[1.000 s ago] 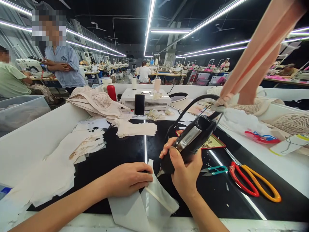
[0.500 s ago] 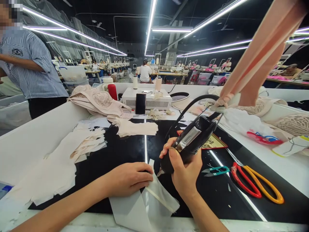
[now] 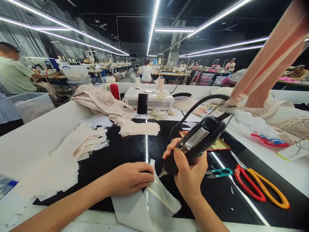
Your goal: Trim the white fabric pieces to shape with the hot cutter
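Aslant, black tool (image 3: 196, 141), gripped in right hand (image 3: 190, 172)

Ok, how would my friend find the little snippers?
Find the black tabletop, then the right hand holding a black tool. Right of that hand lie the snippers, beside the big scissors. The snippers are teal, not red and orange like the scissors.

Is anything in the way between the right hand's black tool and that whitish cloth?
Nothing visible stands between the black handheld tool with a silver plate in the right hand and the thin, whitish, see-through cloth. The left hand rests on the cloth, opposite the tool; teal-handled snips lie off to the right.
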A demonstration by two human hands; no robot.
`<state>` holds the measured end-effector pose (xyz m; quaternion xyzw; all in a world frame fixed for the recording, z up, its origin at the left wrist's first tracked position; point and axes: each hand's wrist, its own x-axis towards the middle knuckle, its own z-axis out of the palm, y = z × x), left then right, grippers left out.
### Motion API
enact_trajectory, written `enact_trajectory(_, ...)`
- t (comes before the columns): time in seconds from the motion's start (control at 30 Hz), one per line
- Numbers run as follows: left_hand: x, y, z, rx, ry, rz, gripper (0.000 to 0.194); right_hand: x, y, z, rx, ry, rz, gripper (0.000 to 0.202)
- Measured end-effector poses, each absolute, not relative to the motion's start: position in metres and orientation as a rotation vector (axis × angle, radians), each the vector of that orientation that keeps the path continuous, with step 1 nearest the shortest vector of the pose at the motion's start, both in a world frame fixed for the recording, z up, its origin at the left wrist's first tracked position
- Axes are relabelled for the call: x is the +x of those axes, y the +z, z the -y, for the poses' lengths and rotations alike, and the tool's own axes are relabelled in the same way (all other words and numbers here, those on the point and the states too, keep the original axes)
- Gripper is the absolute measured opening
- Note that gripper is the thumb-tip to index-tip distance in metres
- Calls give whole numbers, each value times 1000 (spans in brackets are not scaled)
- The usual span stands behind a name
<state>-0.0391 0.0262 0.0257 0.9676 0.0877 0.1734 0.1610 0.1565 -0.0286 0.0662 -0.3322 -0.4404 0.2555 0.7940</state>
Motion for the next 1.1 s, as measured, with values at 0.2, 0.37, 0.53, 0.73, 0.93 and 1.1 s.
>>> enact_trajectory(0.2,-38,25,-26,2768,503,-247,24,156,66,33,-715,569,957,39)
enact_trajectory(0.37,-37,26,-25,2758,492,-243,23,156,65,33,-762,564,953,37)
enact_trajectory(0.53,-37,24,-25,2740,509,-255,22,156,69,31,-753,575,931,38)
enact_trajectory(0.73,-36,23,-25,2758,533,-227,19,156,71,26,-729,551,917,45)
enact_trajectory(0.93,-33,24,-24,2774,530,-213,18,155,68,25,-726,569,933,42)
enact_trajectory(1.1,-33,23,-24,2761,563,-205,17,154,68,25,-759,572,932,41)
